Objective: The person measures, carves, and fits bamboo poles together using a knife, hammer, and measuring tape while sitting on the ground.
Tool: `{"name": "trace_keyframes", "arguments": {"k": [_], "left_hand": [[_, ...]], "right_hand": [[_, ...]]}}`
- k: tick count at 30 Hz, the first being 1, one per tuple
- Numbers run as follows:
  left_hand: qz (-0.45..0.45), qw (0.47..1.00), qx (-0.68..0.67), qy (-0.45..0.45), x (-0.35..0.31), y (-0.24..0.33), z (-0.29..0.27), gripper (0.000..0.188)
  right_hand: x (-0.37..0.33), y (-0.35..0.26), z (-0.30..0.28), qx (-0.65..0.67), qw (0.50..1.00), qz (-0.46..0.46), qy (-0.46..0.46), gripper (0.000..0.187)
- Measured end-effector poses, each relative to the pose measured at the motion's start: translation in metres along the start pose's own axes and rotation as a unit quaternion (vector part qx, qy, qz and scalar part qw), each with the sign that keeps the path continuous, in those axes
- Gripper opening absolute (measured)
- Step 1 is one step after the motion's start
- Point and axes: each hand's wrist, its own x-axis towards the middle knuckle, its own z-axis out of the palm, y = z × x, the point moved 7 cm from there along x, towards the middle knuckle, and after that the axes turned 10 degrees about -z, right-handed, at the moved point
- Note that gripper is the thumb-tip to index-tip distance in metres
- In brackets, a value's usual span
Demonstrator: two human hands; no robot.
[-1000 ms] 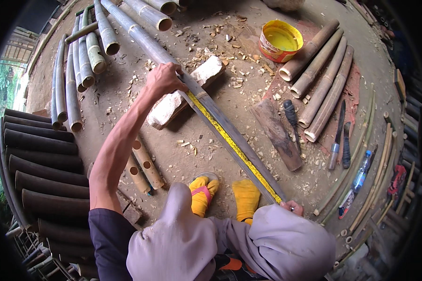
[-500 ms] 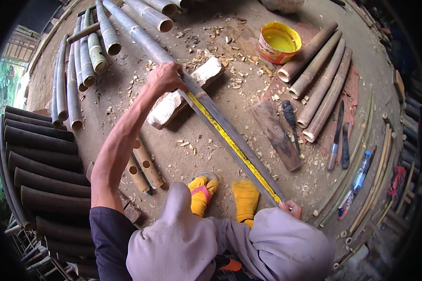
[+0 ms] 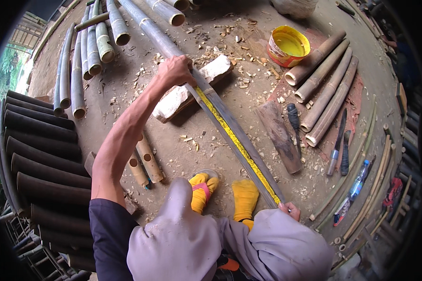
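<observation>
A long grey bamboo pole [image 3: 229,110] slants from the far left to my right knee, resting across a pale split wood block [image 3: 173,104]. Along its upper face lies a worn yellow measuring tape with dark marks [image 3: 233,138]. My left hand [image 3: 176,71] is wrapped round the pole just beyond the block, at the tape's far end; anything under the palm is hidden. At the pole's near end my right hand [image 3: 291,211] is closed, pinching the tape's end against the bamboo. My knee partly hides that hand.
Bamboo tubes [image 3: 105,49] lie at far left, dark split bamboo [image 3: 51,161] at left. Two holed tubes [image 3: 148,161] are beside my feet. To the right are a yellow bucket [image 3: 290,45], cut bamboo lengths [image 3: 330,100], a wood piece [image 3: 281,138], knives [image 3: 336,143] and a plastic bottle [image 3: 358,180].
The view has shifted a little, so the far things appear slightly higher and farther right. Both hands keep their places on the pole, and the tape lies as before.
</observation>
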Motion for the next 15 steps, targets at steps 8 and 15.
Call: {"name": "trace_keyframes", "arguments": {"k": [8, 15], "left_hand": [[0.000, 1.000, 0.002, -0.002, 0.0004, -0.0019, 0.0012, 0.051], [-0.007, 1.000, -0.012, -0.019, 0.0035, -0.0084, -0.0014, 0.052]], "right_hand": [[-0.0003, -0.0012, 0.0005, 0.017, 1.000, 0.018, -0.005, 0.030], [-0.0008, 0.0028, 0.0069, 0.028, 0.999, 0.029, -0.008, 0.029]]}}
